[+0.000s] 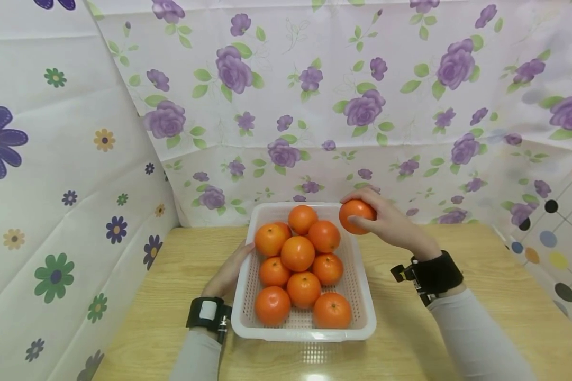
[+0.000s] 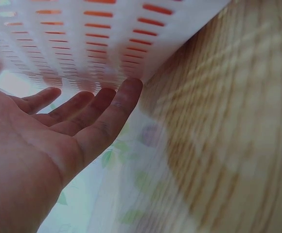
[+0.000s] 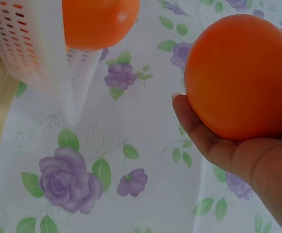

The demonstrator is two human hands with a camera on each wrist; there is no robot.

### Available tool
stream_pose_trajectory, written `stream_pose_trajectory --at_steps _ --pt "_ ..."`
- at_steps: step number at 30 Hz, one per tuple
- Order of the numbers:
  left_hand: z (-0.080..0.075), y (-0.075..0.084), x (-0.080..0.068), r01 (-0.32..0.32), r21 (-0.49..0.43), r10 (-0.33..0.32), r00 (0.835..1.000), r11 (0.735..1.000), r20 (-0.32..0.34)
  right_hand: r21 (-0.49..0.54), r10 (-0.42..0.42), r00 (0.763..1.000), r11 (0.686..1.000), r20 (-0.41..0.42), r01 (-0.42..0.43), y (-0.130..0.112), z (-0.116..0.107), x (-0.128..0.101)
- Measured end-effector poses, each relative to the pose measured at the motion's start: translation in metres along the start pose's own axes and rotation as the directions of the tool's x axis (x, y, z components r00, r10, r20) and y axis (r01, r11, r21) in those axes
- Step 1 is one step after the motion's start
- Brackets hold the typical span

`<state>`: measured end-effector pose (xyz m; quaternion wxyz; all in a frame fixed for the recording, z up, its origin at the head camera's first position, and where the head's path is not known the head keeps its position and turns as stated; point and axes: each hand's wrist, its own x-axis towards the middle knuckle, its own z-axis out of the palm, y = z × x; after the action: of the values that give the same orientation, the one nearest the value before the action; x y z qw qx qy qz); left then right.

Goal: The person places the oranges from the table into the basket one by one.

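Note:
A white perforated plastic basket (image 1: pixel 303 334) stands on the table with several oranges piled inside, one of them an orange (image 1: pixel 297 254) on top near the middle. My right hand (image 1: pixel 384 221) grips another orange (image 1: pixel 357 216) at the basket's far right corner, thumb on the near side and fingers over the top. In the right wrist view the held orange (image 3: pixel 240 77) is apart from the basket wall (image 3: pixel 29 43). My left hand (image 1: pixel 229 271) is at the basket's left side; its fingers (image 2: pixel 102 128) are extended, with the fingertips at the perforated wall (image 2: pixel 97 43).
The wooden table (image 1: pixel 409 328) extends on both sides of the basket. Behind it hangs a cloth with purple flowers (image 1: pixel 286 106). A daisy-patterned cloth (image 1: pixel 66 211) borders the left, and a dotted one (image 1: pixel 547 254) the right. Each wrist wears a black strap (image 1: pixel 438 272).

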<state>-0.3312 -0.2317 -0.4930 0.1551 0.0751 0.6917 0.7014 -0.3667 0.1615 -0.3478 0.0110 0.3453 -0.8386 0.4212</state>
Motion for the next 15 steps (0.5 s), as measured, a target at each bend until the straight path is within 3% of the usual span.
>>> stream_pose_trajectory --at_steps 15 --pt "-0.001 -0.001 -0.001 0.012 0.024 -0.012 1.000 1.000 -0.008 -0.032 -0.012 0.996 0.999 0.090 0.015 -0.018 0.013 0.008"
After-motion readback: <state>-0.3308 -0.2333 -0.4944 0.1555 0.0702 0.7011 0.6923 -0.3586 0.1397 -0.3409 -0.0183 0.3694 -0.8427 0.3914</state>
